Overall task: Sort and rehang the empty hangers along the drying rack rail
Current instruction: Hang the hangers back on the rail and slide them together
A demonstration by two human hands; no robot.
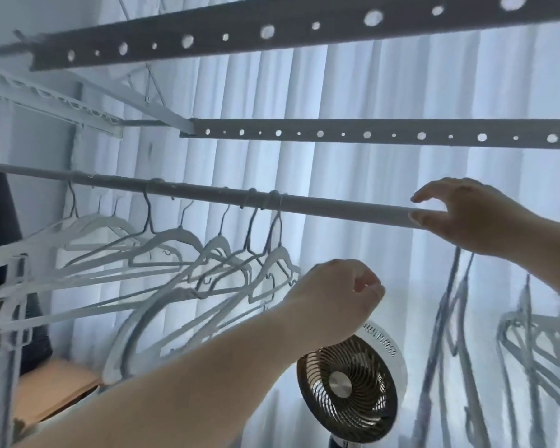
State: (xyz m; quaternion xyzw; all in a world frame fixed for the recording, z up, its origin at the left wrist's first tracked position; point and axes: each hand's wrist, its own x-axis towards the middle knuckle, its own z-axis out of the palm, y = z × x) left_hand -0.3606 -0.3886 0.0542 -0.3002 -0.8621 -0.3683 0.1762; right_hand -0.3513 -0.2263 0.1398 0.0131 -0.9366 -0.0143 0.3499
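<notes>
A cluster of empty white hangers [181,253] hangs by its hooks from the round rail [320,203], which runs across the view from the left edge toward the right. The hooks are bunched on the rail's left and middle stretch, and the hanger bodies overlap and tilt against each other below it. To the right, a second group of hangers [527,337] hangs lower, blurred, and its hooks cannot be made out.

The right hand [466,215] is at the rail to the right of the bunched hooks, thumb under the rail and fingers spread loosely above it, not clenched around it. The left hand [340,292] sits below the rail, just beside the rightmost white hanger, fingers curled inward; whether it pinches anything cannot be told.

Above the rail, 2 flat perforated bars [369,134] of the drying rack cross the view. Behind everything hangs a pale pleated curtain [353,85]. A round fan [349,379] with a bronze grille stands low, below the left wrist. A white wire rack [7,318] occupies the left edge.
</notes>
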